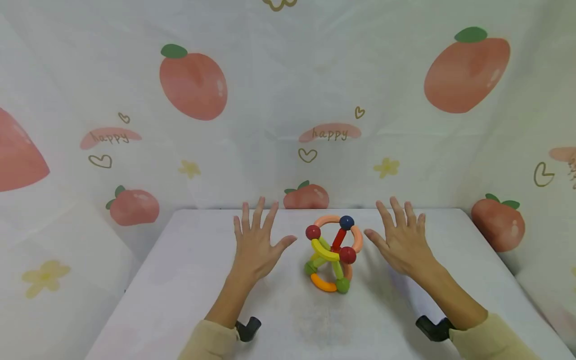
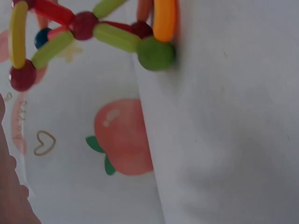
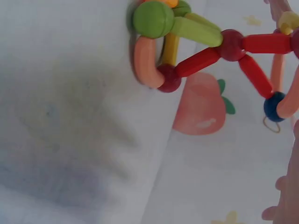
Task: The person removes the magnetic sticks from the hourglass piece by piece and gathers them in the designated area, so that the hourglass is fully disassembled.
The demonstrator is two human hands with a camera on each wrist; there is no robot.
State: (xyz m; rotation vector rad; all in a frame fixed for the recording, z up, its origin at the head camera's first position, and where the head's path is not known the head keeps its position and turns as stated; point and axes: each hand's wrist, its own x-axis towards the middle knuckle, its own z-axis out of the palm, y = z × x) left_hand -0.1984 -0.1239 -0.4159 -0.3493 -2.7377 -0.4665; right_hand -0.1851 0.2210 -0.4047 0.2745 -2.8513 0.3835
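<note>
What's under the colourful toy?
The toy stands on the white table, which shows through the gaps near its base. The spots right beneath its green balls and orange curve are covered, so I can't tell what's there.

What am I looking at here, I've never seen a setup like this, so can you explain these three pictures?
There's no machine, just a person's two bare hands. The wide picture comes from a camera on the head, looking forward and down. The other two come from cameras worn on the left and right wrists; each shows the toy closer, turned sideways.

On the white table stands one colourful toy built of rods, curved pieces and balls. The left hand and right hand are spread on either side of it, and neither holds anything. Behind is a pale fruit-patterned cloth.
</note>
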